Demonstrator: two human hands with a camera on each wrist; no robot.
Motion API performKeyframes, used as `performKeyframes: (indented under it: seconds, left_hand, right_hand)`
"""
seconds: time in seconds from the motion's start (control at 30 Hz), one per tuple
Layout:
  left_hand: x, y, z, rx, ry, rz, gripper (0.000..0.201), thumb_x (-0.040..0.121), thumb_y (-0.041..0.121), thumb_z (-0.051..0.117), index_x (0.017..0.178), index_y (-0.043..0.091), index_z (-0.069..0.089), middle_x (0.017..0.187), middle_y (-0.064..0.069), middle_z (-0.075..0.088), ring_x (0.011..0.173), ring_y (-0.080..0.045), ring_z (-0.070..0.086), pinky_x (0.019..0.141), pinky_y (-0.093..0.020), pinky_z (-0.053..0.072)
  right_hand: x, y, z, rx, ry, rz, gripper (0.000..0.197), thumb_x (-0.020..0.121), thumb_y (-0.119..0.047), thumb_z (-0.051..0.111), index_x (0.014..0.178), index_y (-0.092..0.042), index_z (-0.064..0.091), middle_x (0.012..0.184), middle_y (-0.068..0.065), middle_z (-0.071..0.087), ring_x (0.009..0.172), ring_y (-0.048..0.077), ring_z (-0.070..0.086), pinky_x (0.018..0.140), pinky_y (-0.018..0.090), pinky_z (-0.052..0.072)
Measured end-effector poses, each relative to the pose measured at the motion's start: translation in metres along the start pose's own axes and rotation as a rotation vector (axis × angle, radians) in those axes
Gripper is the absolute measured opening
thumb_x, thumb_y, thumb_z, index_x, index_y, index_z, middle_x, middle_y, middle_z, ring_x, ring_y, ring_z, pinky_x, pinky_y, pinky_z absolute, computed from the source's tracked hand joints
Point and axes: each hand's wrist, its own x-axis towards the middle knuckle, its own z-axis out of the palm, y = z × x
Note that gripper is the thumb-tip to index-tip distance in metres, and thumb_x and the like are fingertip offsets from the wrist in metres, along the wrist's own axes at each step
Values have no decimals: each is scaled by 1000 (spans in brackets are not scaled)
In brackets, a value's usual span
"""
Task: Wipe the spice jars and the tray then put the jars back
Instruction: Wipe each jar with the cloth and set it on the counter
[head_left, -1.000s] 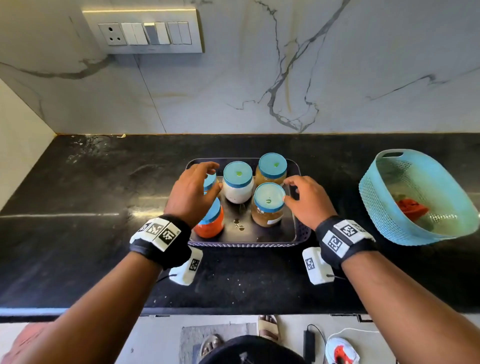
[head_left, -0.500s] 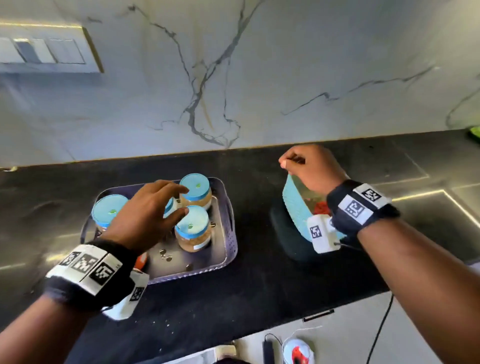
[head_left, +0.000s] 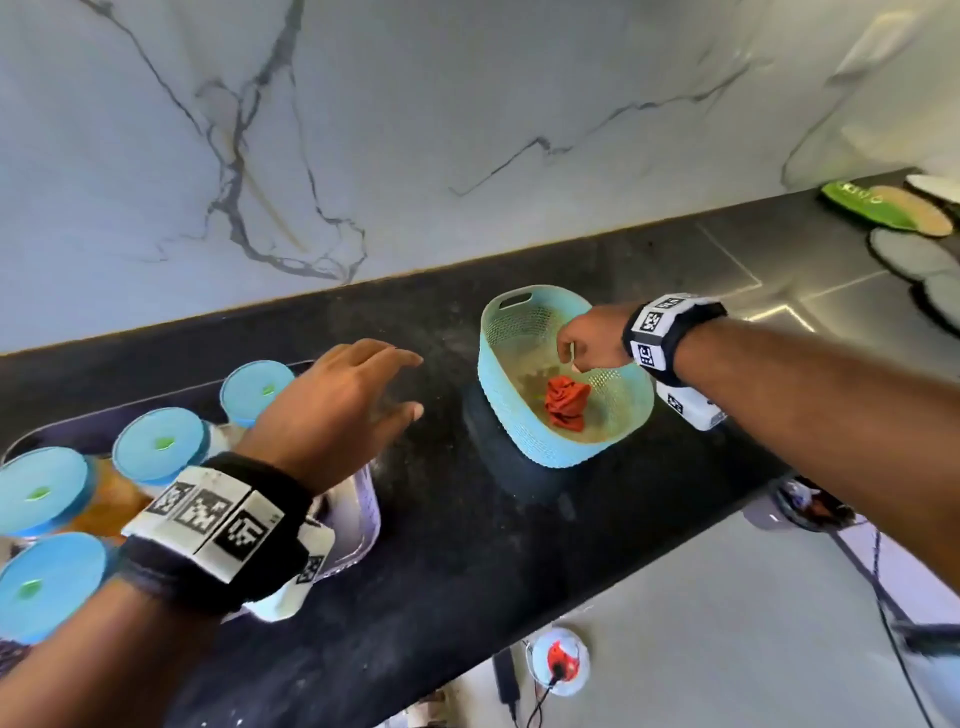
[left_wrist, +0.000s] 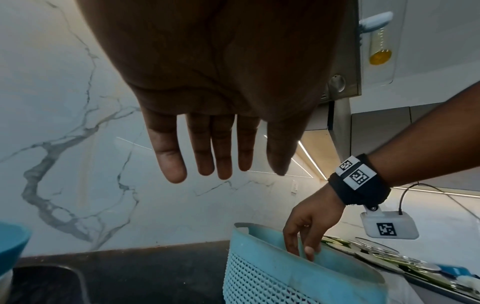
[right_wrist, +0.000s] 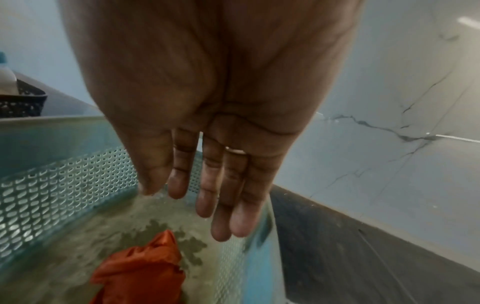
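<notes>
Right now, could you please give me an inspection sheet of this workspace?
Surface: black countertop, dusty in places.
Job's things: blue-lidded spice jars stand in the tray; orange cloth lies in the blue basket.
Clutter: flat round mats at the far right.
Hands: left hand open above the tray's edge, holding nothing; right hand reaching into the basket, fingers straight, not yet on the cloth.
Cables: black cable hangs below the counter.
Surroundings: veined marble wall.
</notes>
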Motion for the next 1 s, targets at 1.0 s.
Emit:
performKeyframes:
  seconds: [1.0]
  left_hand:
    - [-92,-86,-43,17,270,-144,20,89,14,75,109,15,77,120,-5,70,107,-32,66,91,-44,52]
  right_hand:
    - [-39,-29,20,944,412,56,56,68,9,83,115,-20,71,102,2,73,99,27,69,95,46,56]
